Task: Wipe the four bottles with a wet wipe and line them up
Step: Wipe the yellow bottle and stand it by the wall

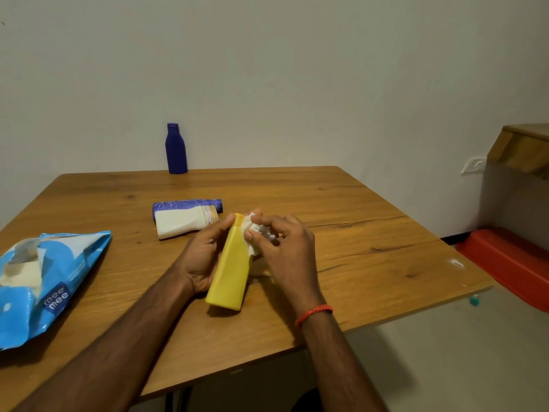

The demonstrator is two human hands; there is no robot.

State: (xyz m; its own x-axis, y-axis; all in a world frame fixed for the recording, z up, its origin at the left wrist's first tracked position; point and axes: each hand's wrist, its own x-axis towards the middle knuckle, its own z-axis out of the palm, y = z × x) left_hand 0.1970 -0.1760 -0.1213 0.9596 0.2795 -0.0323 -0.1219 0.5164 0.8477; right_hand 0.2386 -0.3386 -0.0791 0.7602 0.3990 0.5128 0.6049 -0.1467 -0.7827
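Note:
My left hand point(202, 257) grips a yellow bottle point(230, 269), tilted just above the wooden table point(371, 233). My right hand point(285, 248) presses a crumpled white wet wipe point(252, 233) against the bottle's upper part near the cap. A white bottle point(181, 222) lies on its side behind my hands. Touching it from behind lies a purple patterned bottle point(190, 204). A dark blue bottle point(176, 150) stands upright at the table's far edge by the wall.
An open blue pack of wet wipes point(59, 278) lies at the table's left. Past the right edge are a red plastic tub point(505, 260) on the floor and a wooden shelf point(523, 147) on the wall.

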